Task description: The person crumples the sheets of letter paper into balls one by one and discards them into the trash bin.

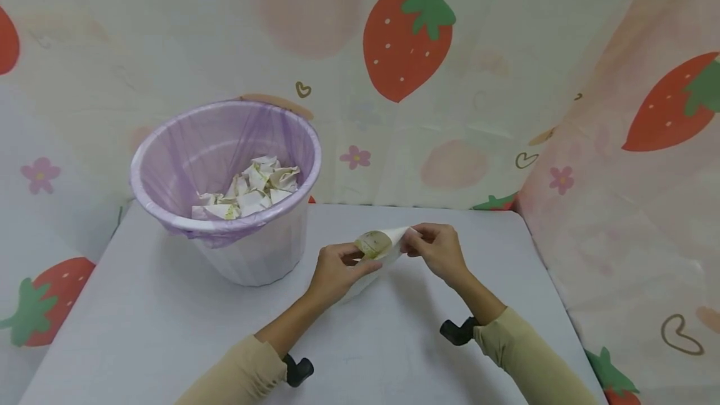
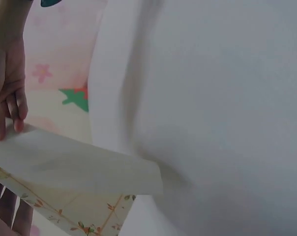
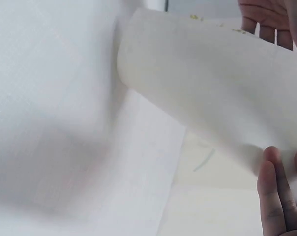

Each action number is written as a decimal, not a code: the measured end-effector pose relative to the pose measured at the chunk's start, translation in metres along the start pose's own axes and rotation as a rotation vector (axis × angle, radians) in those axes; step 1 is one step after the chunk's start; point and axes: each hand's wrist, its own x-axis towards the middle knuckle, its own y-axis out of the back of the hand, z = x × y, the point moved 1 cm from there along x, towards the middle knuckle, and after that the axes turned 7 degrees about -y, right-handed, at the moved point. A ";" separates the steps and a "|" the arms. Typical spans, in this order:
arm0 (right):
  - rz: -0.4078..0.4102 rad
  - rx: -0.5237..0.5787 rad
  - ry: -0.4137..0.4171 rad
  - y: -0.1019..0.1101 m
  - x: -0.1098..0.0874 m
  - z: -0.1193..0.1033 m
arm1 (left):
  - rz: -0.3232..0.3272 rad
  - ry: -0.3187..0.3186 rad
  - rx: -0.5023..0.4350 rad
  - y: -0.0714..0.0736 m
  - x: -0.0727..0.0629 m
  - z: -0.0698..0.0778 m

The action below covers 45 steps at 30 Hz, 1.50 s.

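Note:
A sheet of paper (image 1: 395,244), white on one side and printed with a leafy floral pattern on the other, is curled into a loose roll above the table. My left hand (image 1: 340,270) holds its left edge between thumb and fingers. At the upper right edge, my right hand (image 1: 441,252) pinches the paper. The left wrist view shows the printed inside of the sheet (image 2: 84,206) below its white fold, with the left fingers (image 2: 21,216) behind it. Seen from the right wrist, the plain white face (image 3: 202,78) fills the space between both hands.
A white bin (image 1: 255,261) with a purple liner (image 1: 185,155) stands at the table's back left. Several crumpled pieces of patterned paper (image 1: 259,186) lie inside it. Strawberry-print cloth (image 1: 506,92) hangs behind and beside the white table (image 1: 360,355).

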 end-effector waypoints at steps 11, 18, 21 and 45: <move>-0.025 0.048 -0.036 -0.001 0.000 -0.003 | 0.188 0.079 -0.077 0.002 0.007 0.000; -0.089 0.027 -0.131 0.007 -0.002 -0.001 | 0.190 0.290 -0.193 0.011 0.013 -0.004; -0.154 0.030 -0.153 0.009 -0.003 0.001 | 0.202 0.326 -0.271 0.014 0.015 -0.004; -0.231 0.039 0.013 0.004 -0.009 0.002 | 0.203 0.372 -0.439 0.020 0.016 0.000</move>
